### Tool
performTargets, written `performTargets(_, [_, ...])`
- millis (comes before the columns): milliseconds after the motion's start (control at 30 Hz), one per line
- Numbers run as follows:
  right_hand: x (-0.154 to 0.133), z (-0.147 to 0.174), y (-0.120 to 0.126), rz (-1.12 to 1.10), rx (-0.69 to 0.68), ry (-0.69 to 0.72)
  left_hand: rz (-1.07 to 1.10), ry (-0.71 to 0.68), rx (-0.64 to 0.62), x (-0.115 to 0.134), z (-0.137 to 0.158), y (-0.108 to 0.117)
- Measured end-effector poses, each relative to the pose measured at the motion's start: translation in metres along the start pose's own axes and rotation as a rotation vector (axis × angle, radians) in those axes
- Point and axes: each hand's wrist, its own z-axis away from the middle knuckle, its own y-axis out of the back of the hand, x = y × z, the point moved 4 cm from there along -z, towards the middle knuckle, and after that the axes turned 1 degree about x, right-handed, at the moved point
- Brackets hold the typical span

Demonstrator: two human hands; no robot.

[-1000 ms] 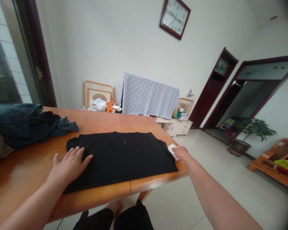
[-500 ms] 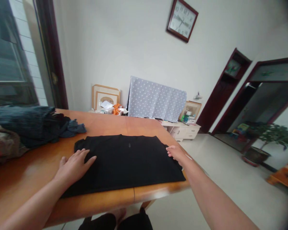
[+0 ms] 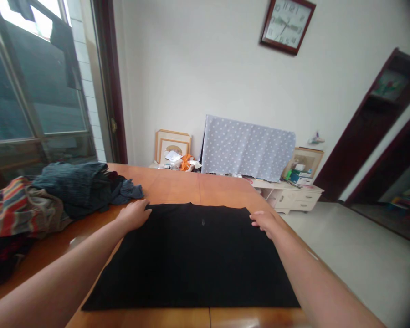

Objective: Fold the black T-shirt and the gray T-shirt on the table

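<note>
A black shirt [image 3: 198, 259] lies spread flat on the wooden table [image 3: 222, 184], with a small print close to its far edge. At its far left corner is my left hand [image 3: 135, 215], fingers closed on the cloth's edge. My right hand [image 3: 264, 222] is at the far right corner, fingers curled and pinching the edge there. The shirt's near edge runs almost straight along the front of the table. Both forearms reach in along the sides of the shirt.
A heap of clothes, with a blue garment [image 3: 75, 187] and a striped one [image 3: 17, 205], lies on the table's left. Behind stand a dotted cloth cover [image 3: 246, 146], a white cabinet [image 3: 295, 200] and a framed picture [image 3: 172, 141]. A clock [image 3: 287, 25] hangs on the wall.
My left hand has gone from lying spread on the shirt to closing at its far left corner. My right hand has shifted to the far right corner. The view has turned left.
</note>
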Motion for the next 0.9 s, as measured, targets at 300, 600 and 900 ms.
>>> performTargets(300, [-0.007,-0.028,-0.020,0.116,0.045,0.096,-0.147,0.102,-0.015,0.003,-0.023,-0.011])
performTargets(600, [-0.015,-0.012,-0.015,-0.030,0.133,0.139,-0.097,0.237,-0.050,-0.004,-0.032,-0.013])
performTargets(900, [-0.011,0.072,0.022,-0.444,-0.041,0.155,0.570,-0.053,0.220,0.021,0.030,0.019])
